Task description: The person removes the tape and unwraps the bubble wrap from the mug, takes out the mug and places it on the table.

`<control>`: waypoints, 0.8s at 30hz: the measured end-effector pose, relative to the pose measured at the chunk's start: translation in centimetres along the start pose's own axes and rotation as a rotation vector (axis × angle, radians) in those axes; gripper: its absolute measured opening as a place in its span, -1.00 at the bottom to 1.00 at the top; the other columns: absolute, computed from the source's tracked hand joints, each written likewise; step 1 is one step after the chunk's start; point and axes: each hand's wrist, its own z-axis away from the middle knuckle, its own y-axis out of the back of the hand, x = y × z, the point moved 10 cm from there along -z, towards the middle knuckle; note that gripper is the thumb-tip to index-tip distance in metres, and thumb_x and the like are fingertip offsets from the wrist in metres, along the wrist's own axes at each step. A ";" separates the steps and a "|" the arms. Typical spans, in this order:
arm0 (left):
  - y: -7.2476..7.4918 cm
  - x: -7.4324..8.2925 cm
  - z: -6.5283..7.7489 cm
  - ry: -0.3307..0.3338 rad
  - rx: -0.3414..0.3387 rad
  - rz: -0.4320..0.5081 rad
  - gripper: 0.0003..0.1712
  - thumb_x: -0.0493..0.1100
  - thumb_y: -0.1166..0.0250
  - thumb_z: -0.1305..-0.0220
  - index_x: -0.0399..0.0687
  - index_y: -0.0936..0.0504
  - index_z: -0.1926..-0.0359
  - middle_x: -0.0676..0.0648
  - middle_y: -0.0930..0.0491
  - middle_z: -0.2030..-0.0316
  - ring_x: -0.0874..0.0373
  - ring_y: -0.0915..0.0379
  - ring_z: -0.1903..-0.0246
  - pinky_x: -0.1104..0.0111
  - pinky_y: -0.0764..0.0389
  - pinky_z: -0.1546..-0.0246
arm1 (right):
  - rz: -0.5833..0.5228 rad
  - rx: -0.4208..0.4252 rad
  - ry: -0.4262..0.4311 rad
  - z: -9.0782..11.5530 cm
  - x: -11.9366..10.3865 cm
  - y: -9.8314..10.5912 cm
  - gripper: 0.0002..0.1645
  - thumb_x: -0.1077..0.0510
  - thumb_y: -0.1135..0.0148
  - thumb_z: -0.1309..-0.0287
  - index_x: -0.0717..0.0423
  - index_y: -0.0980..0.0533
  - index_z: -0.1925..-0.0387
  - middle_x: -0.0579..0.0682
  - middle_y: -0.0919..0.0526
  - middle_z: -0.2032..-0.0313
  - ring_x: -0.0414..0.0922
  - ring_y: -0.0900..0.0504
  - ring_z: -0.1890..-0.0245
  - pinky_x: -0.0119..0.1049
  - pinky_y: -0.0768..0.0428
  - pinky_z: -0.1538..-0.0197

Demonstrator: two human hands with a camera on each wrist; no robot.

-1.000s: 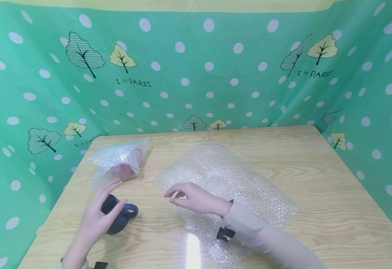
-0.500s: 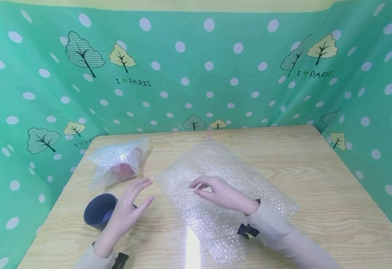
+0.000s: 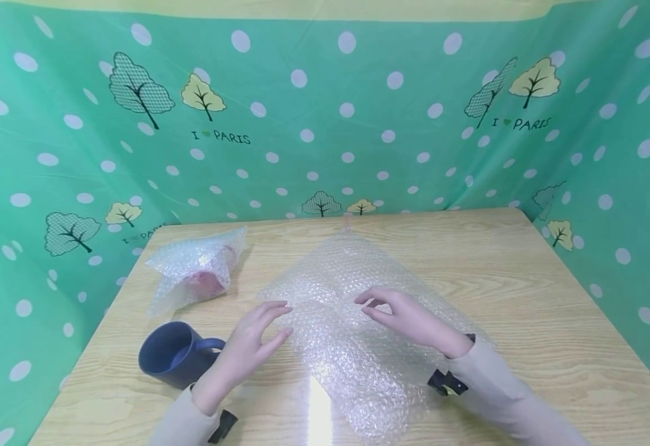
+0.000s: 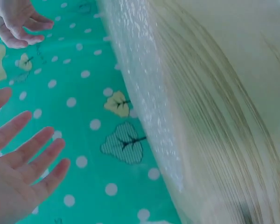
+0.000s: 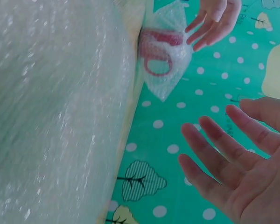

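Note:
A sheet of bubble wrap (image 3: pixel 336 353) lies flat on the table, one corner pointing to the back. Over its left edge hovers my left hand (image 3: pixel 252 344), fingers loosely spread and holding nothing. My right hand (image 3: pixel 411 317) is above the middle of the sheet, its fingers relaxed and free of any object. Just left of my left forearm a dark blue mug (image 3: pixel 176 356) stands upright, handle to the right and partly behind the hand. In the left wrist view, the fingers of my left hand (image 4: pixel 28 172) are spread; my right hand (image 5: pixel 242 168) looks much the same in its own wrist view.
At the back left lies a bubble-wrapped red mug (image 3: pixel 204 282), whose handle shows in the right wrist view. The wooden table (image 3: pixel 553 347) meets a green dotted curtain (image 3: pixel 347 142) at the back and sides.
Both hands have moved to the right: the left from over the blue mug to the wrap's left edge, the right farther across the wrap. The blue mug now shows more fully, shifted slightly left.

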 end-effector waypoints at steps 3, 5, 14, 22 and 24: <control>-0.8 0.5 -0.4 -0.007 -0.034 0.004 -0.59 -0.14 -0.28 -0.02 -0.16 -0.51 0.07 -0.15 -0.50 0.06 -0.02 -0.41 0.04 0.09 -0.45 0.04 | 0.008 0.008 -0.024 0.8 1.0 0.6 -0.73 0.20 -0.01 -0.19 0.18 -0.46 0.09 0.06 -0.54 0.07 -0.06 -0.53 0.15 -0.27 -0.54 0.10; -1.3 0.8 -0.6 -0.011 -0.056 0.011 -0.59 -0.13 -0.28 -0.02 -0.14 -0.51 0.07 -0.15 -0.50 0.06 -0.02 -0.41 0.04 0.10 -0.44 0.02 | 0.023 0.023 -0.033 1.3 1.6 1.1 -0.74 0.21 -0.02 -0.18 0.17 -0.47 0.10 0.07 -0.54 0.08 -0.04 -0.53 0.15 -0.27 -0.55 0.12; -4.2 1.5 -0.9 0.007 -0.185 0.031 -0.61 -0.08 -0.21 -0.09 -0.16 -0.51 0.06 -0.14 -0.47 0.03 -0.02 -0.38 0.02 0.06 -0.37 -0.04 | 0.080 0.071 -0.103 3.5 4.3 2.6 -0.74 0.21 -0.04 -0.17 0.18 -0.47 0.10 0.07 -0.54 0.09 -0.04 -0.53 0.15 -0.10 -0.53 0.08; -6.7 2.0 -0.7 0.040 -0.286 -0.014 -0.60 -0.05 -0.20 -0.10 -0.15 -0.51 0.06 -0.19 -0.44 -0.01 -0.06 -0.35 -0.02 0.04 -0.33 -0.07 | 0.148 0.092 -0.129 4.8 5.9 3.0 -0.74 0.20 -0.06 -0.15 0.20 -0.48 0.13 0.09 -0.55 0.12 -0.04 -0.55 0.19 -0.12 -0.55 0.11; -7.2 2.1 -0.7 0.041 -0.307 -0.038 -0.61 -0.04 -0.20 -0.10 -0.13 -0.51 0.06 -0.20 -0.43 -0.02 -0.07 -0.33 -0.03 0.04 -0.32 -0.08 | 0.163 0.094 -0.126 5.1 6.1 3.0 -0.76 0.24 -0.07 -0.13 0.21 -0.48 0.14 0.09 -0.56 0.14 -0.04 -0.56 0.21 -0.12 -0.55 0.12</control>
